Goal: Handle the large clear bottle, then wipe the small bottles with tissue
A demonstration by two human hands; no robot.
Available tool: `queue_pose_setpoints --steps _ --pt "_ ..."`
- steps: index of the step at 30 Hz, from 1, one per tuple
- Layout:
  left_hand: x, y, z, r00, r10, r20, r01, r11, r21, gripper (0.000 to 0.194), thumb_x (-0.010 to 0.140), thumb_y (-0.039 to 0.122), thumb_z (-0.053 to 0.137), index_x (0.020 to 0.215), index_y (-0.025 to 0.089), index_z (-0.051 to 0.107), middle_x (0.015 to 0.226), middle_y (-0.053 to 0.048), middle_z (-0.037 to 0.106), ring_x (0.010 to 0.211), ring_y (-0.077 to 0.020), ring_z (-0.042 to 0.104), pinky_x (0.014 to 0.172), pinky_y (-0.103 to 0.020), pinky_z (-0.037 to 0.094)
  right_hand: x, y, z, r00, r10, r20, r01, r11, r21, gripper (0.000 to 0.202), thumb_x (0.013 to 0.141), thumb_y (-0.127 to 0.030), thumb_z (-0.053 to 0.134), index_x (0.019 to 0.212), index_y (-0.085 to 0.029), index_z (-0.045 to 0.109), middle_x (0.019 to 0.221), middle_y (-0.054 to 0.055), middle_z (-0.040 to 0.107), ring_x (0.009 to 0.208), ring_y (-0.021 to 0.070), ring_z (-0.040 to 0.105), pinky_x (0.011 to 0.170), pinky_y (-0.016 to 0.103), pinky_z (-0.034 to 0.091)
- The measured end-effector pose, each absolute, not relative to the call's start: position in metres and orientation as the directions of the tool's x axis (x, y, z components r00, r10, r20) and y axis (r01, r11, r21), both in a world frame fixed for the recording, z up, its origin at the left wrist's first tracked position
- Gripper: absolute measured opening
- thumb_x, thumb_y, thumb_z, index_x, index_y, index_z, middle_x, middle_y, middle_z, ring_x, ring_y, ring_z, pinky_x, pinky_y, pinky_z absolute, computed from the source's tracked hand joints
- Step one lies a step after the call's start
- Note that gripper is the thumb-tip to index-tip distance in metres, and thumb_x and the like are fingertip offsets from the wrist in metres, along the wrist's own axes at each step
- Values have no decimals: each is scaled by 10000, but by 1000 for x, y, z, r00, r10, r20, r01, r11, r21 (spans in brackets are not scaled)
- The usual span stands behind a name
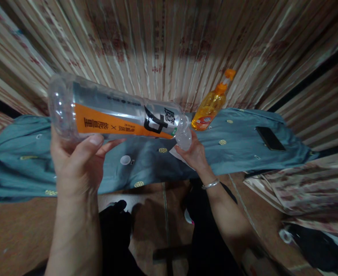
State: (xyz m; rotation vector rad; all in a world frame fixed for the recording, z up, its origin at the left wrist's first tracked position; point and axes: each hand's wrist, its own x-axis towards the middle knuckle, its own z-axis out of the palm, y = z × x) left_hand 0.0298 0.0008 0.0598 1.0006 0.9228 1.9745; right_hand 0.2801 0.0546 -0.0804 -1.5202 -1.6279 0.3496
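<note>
1. I had the large bottle up in front of me, lying nearly level above the table, its base to my left and its neck to my right.
2. My left hand was closed around the base end from below, the thumb along the near side and the other fingers reaching under the orange and silver label.
3. My right hand was bent in at the neck end, just beside a cloudy clear piece; that spot was blurred, so it may have been the bottle's mouth or something separate, and I could not tell what those fingers pinched.
4. A white scrap showed by that hand, and a silver bracelet circled my wrist.
5. Beyond the right hand, the soap bottle, with yellow liquid and an orange top, stood on the blue-green cloth.
6. A dark phone lay flat farther to the right, well apart from both hands.
7. On the cloth, below the large bottle, there was a pale round spot.
8. A patterned curtain hung behind it all.
</note>
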Motion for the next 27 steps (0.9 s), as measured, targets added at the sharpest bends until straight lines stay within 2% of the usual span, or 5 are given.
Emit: queue_pose_setpoints --steps 9,20,27 --pt "31 1 60 -410 824 391 -260 -517 816 446 457 93 738 862 261 655 848 19 737 721 -218 715 534 -389 679 280 54 -80 122 923 365 674 193 -713 806 716 -405 736 1424 -140 455 1303 191 687 1193 355 671 999 501 556" --pt "29 -1 56 -390 821 416 -231 -525 819 430 528 134 798 912 288 681 927 1 747 773 -208 712 589 -370 680 280 54 -79 121 919 374 674 201 -711 789 718 -399 741 1422 -176 460 1303 163 695 1175 344 682 981 497 566" --pt "31 -2 57 -389 826 408 -215 -512 832 475 518 180 828 957 310 703 948 4 743 780 -204 711 591 -363 676 279 54 -80 131 913 386 680 201 -706 784 720 -387 755 1418 -178 467 1280 156 708 1146 342 696 969 495 571"
